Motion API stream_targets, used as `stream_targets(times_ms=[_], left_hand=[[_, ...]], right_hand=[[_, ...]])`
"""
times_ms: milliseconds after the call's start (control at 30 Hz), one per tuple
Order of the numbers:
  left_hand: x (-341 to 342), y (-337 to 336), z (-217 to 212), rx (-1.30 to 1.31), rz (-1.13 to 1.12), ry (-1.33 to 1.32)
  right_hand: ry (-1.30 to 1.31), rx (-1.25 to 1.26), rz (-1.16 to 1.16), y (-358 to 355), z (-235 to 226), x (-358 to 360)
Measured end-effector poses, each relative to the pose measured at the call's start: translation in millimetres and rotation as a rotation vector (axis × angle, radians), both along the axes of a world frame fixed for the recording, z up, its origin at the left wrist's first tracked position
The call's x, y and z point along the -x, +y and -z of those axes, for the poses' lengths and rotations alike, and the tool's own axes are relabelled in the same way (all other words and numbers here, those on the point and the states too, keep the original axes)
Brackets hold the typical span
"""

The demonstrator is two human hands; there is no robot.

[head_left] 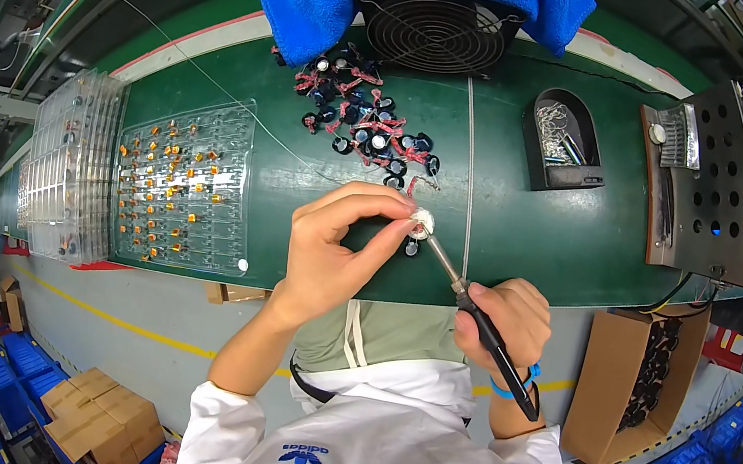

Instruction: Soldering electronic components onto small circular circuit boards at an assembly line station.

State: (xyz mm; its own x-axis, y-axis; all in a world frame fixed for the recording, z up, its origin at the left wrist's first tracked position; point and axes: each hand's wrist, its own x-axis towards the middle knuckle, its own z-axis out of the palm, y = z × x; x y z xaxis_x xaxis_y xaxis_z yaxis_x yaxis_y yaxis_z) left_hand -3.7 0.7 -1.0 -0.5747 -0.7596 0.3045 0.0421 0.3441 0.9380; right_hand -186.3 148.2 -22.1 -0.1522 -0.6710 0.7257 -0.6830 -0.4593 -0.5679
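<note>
My right hand [512, 322] is wrapped round the black handle of a soldering iron [494, 342]. The iron's metal shaft slants up and left, its tip at a small round whitish piece [422, 224] near the table's front edge. Thumb and forefinger of my left hand [337, 237] are pinched together beside that piece. A thin solder wire [283, 150] runs in from the upper left to this hand; its end is hidden by the fingers. Just below the tip sits a small black round component [410, 248]. Red twisted leads [413, 185] show just beyond my fingertips.
A pile of black round components with red leads [377, 127] lies beyond my hands. Left are a clear tray of orange-and-black parts [246, 204] and stacked clear trays [75, 159]. A fan [434, 35] under a blue towel, black bin [567, 177] and perforated metal box [720, 179] stand around.
</note>
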Motion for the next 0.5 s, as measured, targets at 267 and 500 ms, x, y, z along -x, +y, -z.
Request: stream_targets(times_ms=[267,500], left_hand=[[3.1,1.4,-1.5,-0.005,-0.063,0.018],[0.3,3.2,-3.4,-0.06,-0.029,-0.007]], right_hand=[[-0.015,0.024,-0.004,-0.7,0.4,-0.4],[-0.067,0.014,0.063,3.5,-0.6,-1.6]])
